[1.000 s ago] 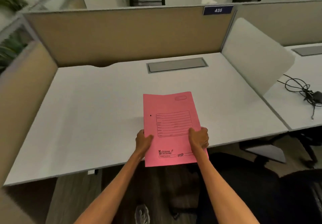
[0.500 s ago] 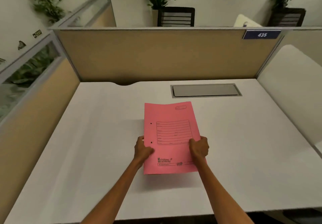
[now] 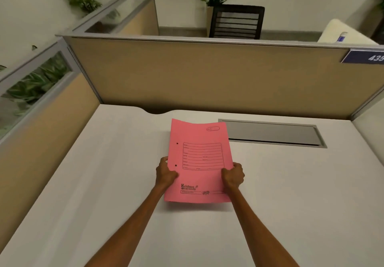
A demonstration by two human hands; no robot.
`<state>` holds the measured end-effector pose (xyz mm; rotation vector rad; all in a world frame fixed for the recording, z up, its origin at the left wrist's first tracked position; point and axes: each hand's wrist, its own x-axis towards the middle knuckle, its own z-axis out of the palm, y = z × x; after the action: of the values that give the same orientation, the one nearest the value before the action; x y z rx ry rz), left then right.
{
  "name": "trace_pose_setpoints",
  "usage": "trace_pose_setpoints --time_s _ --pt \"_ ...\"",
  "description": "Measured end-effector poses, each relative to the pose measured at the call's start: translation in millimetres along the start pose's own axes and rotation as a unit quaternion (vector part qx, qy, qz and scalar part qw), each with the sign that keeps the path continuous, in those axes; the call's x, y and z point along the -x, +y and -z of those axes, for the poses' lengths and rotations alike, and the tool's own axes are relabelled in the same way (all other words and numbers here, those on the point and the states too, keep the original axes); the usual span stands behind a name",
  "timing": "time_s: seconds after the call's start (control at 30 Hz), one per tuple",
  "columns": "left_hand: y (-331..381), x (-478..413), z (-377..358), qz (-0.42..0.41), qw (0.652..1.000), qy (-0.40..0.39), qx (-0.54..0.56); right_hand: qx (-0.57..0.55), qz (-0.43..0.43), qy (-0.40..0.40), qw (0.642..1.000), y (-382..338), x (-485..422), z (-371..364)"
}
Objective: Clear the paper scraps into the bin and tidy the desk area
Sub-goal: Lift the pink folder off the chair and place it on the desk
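Pink folder (image 3: 200,158) over desk (image 3: 104,183) centre, pinched at both long edges: left hand (image 3: 166,174) at 9 o'clock, right hand (image 3: 232,176) at 3. Far end at 12 bows; risk: thin card could buckle or slide if released unevenly. Contact with desk unclear. No scraps or bin visible; plate "435" (image 3: 365,57) cut off.

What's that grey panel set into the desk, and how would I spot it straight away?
Start at the tan partition along the back of the white desk. Just in front of it, toward the right, lies a long grey rectangular hatch sunk flush into the desktop. It lies beside the top right corner of the pink folder and is the desk's only recessed panel.
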<state>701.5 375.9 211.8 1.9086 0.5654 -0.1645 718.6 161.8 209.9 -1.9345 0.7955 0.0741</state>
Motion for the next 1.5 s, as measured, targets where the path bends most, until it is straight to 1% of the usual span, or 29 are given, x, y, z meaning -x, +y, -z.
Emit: trace_pose_setpoints --time_s 0.17,0.3,0.4,0.6,0.83,0.97,1.03,1.1,1.17,1.27,1.37,1.5 --pt "7.1 -55.3 2.7 -0.016 1.000 0.017 -0.014 0.000 0.009 -0.002 1.000 -22.9 -38.2 -38.0" --pt "5.7 -90.7 2.0 -0.015 0.999 0.015 -0.037 0.006 0.009 0.004 1.000 -30.8 -62.0 -64.0" --pt "3.0 -111.6 0.3 -0.032 0.997 0.011 -0.069 0.011 0.004 0.013 1.000 -31.8 -74.3 -80.1" --pt "0.1 -131.3 -2.2 -0.062 0.990 0.028 -0.123 0.061 0.010 0.021 0.998 -29.2 -88.4 -98.3" --pt "-6.2 -141.1 -1.7 -0.082 0.977 0.020 -0.196 0.120 0.070 0.032 0.990 -29.8 -97.6 -108.1" --pt "-8.1 -141.9 -1.4 -0.127 0.959 0.011 -0.253 0.215 0.106 0.041 0.970 -27.2 -92.8 -108.0" --pt "-7.6 -140.3 -2.6 -0.163 0.941 0.015 -0.295 0.243 0.154 0.039 0.957 -24.2 -87.5 -108.6" --pt "-4.5 -137.9 -3.6 -0.207 0.915 0.026 -0.346 0.256 0.213 0.030 0.942 -24.9 -83.1 -108.9" --pt "-2.0 -134.2 -3.7 -0.233 0.900 0.040 -0.366 0.281 0.261 0.018 0.923 -26.9 -80.2 -108.1" --pt "-0.5 -129.0 -2.2 -0.250 0.896 0.048 -0.362 0.324 0.304 0.005 0.896 -32.3 -75.5 -103.5" --pt "-0.4 -123.0 -0.5 -0.258 0.894 0.046 -0.363 0.349 0.331 0.001 0.877 -38.9 -70.1 -98.9" --pt "7.1 -111.1 0.6 -0.263 0.896 0.044 -0.355 0.355 0.336 -0.007 0.872 -51.2 -61.8 -93.3"
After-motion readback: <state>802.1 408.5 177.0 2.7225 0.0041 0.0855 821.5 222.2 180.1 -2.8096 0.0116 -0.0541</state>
